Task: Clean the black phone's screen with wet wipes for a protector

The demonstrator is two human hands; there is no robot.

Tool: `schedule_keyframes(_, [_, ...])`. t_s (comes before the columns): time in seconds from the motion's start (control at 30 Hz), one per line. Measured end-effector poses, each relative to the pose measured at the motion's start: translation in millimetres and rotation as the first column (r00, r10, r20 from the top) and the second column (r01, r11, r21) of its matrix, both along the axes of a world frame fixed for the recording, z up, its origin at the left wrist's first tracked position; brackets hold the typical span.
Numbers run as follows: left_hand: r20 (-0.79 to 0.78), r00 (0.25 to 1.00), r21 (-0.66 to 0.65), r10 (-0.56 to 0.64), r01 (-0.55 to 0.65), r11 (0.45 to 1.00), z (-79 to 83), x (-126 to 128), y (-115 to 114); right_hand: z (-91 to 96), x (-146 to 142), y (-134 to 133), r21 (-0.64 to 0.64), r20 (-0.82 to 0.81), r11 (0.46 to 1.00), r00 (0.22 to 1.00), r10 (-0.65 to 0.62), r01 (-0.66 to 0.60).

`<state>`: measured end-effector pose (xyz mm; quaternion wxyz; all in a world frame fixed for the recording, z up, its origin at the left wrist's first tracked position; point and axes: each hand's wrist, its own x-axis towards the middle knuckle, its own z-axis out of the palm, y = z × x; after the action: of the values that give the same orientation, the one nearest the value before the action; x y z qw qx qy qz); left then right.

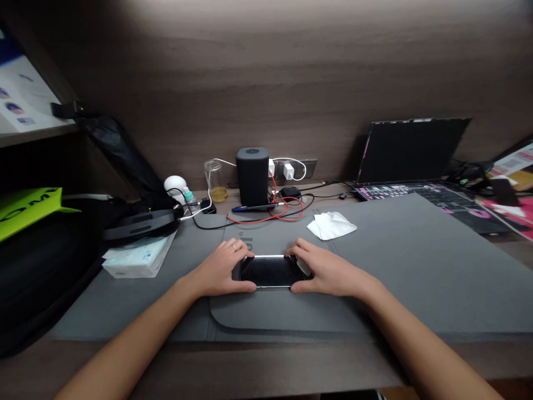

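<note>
A dark smartphone (270, 270) lies flat, screen up, on a small grey mat (266, 314) in the middle of the desk. My left hand (222, 269) grips its left end, thumb at the near edge and fingers at the far edge; a ring shows on one finger. My right hand (325, 270) holds the right end the same way, with a small white piece, possibly a wipe, pressed under its fingers on the screen's right edge.
A crumpled white tissue (332, 225) lies behind the phone. A dark speaker (252, 175), glass jar (215, 180), red cable (283, 214) and chargers stand at the wall. An open laptop (416, 161) sits right; a tissue pack (137, 258) and black bag (37, 266) left.
</note>
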<state>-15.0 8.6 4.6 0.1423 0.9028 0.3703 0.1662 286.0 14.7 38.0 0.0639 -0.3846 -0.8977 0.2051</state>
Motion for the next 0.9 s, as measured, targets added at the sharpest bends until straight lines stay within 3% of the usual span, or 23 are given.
schedule_keyframes(0.17, [-0.002,1.0,0.024,-0.014,0.014,1.0,0.6,1,0,-3.7,-15,-6,0.143,0.023,0.989,0.999,-0.033,0.029])
schedule_keyframes(0.3, [0.001,1.0,0.028,0.006,-0.006,1.0,1.3,1,-1,-11.6,-26,-9,0.299,0.045,0.953,0.997,-0.057,0.041])
schedule_keyframes(0.47, [-0.01,1.0,0.048,-0.008,0.008,0.999,2.0,3,-2,-18.2,-33,-9,0.395,0.035,0.916,0.995,-0.089,0.068])
schedule_keyframes(0.9, [-0.012,1.0,0.049,-0.015,0.015,0.999,3.8,2,-3,-17.1,-38,-5,0.361,0.084,0.93,0.991,-0.105,0.069])
